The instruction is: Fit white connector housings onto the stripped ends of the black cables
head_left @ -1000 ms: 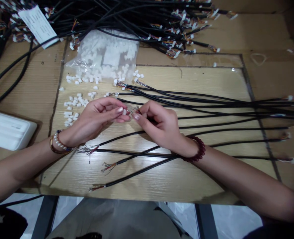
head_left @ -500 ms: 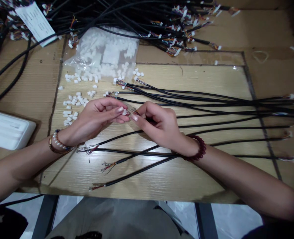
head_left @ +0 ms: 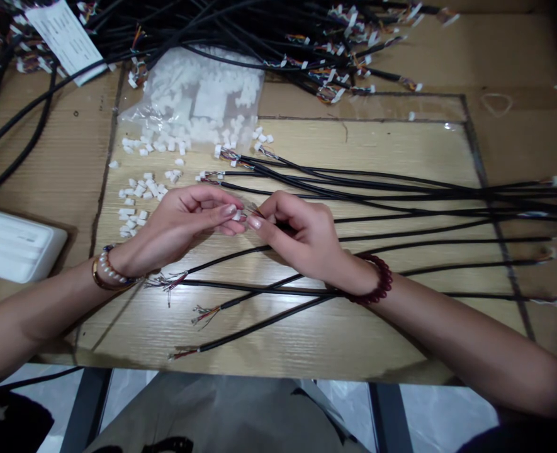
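Between thumb and fingers, my left hand [head_left: 191,214] pinches a small white connector [head_left: 237,216]. My right hand [head_left: 301,236] is closed on the thin wires [head_left: 253,209] at a black cable's end, right beside the connector. Whether a wire sits inside the connector is too small to tell. Below the hands lie black cables [head_left: 259,290] with bare, fanned-out wire ends on the left. Above them, more black cables [head_left: 354,182] end in white connectors. Loose white connectors [head_left: 146,187] are scattered left of my left hand.
A clear plastic bag [head_left: 202,94] of white connectors lies behind the hands. A large pile of black cables [head_left: 240,31] with a white paper label [head_left: 65,41] spans the back. At the left edge sits a white box-shaped device [head_left: 18,242].
Both hands hold almost the same place and grip. The connector in my left hand has shifted very slightly to the right. The cables on the table have not moved.
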`<control>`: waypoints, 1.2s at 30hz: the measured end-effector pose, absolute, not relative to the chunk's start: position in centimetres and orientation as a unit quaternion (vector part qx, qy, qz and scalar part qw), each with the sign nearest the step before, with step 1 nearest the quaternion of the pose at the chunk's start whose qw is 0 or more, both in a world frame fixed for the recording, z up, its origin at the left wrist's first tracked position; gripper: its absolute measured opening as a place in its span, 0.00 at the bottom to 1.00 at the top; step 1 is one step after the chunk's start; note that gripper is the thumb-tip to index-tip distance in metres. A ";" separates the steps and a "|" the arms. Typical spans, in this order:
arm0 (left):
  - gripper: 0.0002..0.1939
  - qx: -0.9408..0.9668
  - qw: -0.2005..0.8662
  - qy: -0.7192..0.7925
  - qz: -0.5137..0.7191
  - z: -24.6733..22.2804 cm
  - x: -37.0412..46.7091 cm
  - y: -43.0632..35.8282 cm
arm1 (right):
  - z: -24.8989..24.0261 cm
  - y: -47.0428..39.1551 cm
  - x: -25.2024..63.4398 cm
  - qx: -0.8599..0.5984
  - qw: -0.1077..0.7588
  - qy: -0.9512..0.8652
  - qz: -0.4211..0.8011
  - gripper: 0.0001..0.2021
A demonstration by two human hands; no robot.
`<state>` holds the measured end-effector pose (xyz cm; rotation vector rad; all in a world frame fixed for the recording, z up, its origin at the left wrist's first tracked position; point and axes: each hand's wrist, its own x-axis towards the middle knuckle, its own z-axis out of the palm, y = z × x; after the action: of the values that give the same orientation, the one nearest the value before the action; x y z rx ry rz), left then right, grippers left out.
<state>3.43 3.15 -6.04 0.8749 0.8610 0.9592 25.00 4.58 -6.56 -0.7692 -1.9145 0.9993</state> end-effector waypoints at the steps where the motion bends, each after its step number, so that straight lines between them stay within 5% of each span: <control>1: 0.03 0.400 0.708 0.392 0.430 -6.1 3.4 3.2 | -6.5 4.6 25.0 -0.306 0.409 -0.763 0.397 0.11; 25: 0.08 0.483 0.634 0.423 0.430 -5.7 3.7 2.7 | -6.6 4.6 25.0 -0.281 0.402 -0.777 0.394 0.10; 36: 0.07 0.818 0.253 0.357 0.374 -6.0 1.4 3.7 | -6.9 4.7 24.9 -0.308 0.367 -0.788 0.386 0.12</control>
<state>1.38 3.73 -5.98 2.2240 0.9699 1.0165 24.94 4.68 -6.88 -0.7918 -2.0237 0.9925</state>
